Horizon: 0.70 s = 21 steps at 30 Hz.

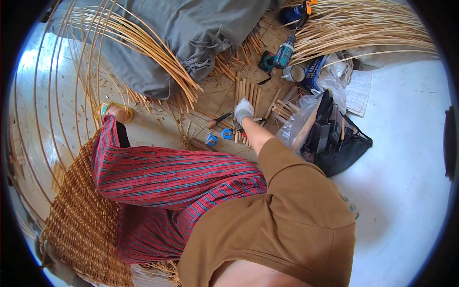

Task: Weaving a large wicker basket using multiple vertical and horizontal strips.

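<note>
My right hand (244, 110), in a white glove, reaches down over a row of short wooden rods (248, 91) on the floor. The glove looks small and rounded from here, and its fingers cannot be told apart. Just left of it lies a tool with a wooden handle and a dark blade (221, 119). Dark tool handles (259, 119) show close to the wrist, partly hidden. Two blue tape measures (212, 139) rest a little nearer to me. At my left side stands a woven wicker piece (79, 215) with long upright canes. My left hand is out of the picture.
A cordless drill (284, 51) and a mug (293, 73) lie beyond my hand. Bundled canes (363, 28) fill the far right, with more canes (143, 40) on grey cloth (191, 24). A black bag of tools (334, 138) sits right of my forearm.
</note>
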Tool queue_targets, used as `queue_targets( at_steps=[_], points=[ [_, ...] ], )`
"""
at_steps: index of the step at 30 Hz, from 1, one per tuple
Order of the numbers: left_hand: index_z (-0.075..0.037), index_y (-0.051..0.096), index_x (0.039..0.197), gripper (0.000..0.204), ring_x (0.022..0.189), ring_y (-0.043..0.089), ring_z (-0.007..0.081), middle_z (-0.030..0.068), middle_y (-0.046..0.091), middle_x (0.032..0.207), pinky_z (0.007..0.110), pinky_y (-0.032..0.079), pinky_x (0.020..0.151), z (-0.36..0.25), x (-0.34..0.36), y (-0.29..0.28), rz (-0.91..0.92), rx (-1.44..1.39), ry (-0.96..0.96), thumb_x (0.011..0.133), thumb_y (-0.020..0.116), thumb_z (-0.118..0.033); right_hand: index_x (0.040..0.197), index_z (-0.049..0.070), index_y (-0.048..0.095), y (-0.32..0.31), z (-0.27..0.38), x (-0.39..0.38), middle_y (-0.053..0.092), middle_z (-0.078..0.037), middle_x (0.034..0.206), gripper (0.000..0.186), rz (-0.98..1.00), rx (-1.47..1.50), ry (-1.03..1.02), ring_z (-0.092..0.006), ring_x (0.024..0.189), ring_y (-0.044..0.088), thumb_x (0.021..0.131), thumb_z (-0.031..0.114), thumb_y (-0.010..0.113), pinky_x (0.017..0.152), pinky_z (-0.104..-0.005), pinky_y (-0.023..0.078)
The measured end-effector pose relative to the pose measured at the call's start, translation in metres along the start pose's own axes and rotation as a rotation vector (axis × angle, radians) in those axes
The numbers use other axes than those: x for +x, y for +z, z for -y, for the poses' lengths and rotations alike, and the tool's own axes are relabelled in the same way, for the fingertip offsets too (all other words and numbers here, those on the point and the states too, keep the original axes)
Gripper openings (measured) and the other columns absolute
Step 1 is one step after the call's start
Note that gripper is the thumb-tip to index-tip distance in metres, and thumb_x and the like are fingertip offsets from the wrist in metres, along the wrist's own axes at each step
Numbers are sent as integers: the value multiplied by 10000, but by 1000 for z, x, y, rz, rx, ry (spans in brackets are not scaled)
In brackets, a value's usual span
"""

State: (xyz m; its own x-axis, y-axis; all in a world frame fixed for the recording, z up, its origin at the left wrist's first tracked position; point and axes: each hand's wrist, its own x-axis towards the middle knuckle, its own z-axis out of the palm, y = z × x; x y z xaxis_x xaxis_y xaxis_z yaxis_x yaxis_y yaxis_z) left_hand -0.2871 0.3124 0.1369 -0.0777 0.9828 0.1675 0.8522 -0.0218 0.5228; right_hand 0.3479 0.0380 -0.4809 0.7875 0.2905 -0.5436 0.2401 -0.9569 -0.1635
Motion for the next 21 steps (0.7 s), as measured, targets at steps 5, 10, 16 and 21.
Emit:
queue_targets(
  at_steps=[5, 10, 16, 21],
  points=[
    [-15, 591, 1331, 420, 1123, 619, 229, 139, 652, 1262, 341, 501, 981, 12, -5, -19, -34, 6, 79, 994, 673, -251, 1068, 81, 711, 2, 51, -50, 735, -177, 1108, 306, 42, -28, 199, -349, 1041, 714, 902, 334, 670, 875, -464, 573],
    [-17, 592, 1331, 412, 1149, 611, 235, 135, 636, 1290, 343, 492, 1014, -7, 2, 0, -31, 63, 54, 999, 661, -252, 1008, 109, 783, -22, 40, -42, 731, -184, 1109, 299, 188, -219, 71, -335, 1062, 708, 848, 351, 710, 881, -453, 575],
    [15, 592, 1278, 391, 1084, 607, 173, 83, 662, 1186, 305, 491, 984, -44, -31, -11, -28, -69, 44, 925, 722, -92, 1035, 171, 791, -5, 76, -60, 765, -81, 1058, 560, 437, -430, -120, -265, 953, 740, 834, 665, 622, 821, -411, 566],
    [-37, 661, 1171, 404, 915, 618, 88, 24, 661, 983, 245, 518, 803, -79, -2, 63, -37, -256, 151, 807, 837, -30, 884, 26, 741, -32, -69, 77, 741, -114, 892, 395, 251, 432, 178, -198, 698, 658, 822, 411, 801, 626, -398, 531]
  ],
)
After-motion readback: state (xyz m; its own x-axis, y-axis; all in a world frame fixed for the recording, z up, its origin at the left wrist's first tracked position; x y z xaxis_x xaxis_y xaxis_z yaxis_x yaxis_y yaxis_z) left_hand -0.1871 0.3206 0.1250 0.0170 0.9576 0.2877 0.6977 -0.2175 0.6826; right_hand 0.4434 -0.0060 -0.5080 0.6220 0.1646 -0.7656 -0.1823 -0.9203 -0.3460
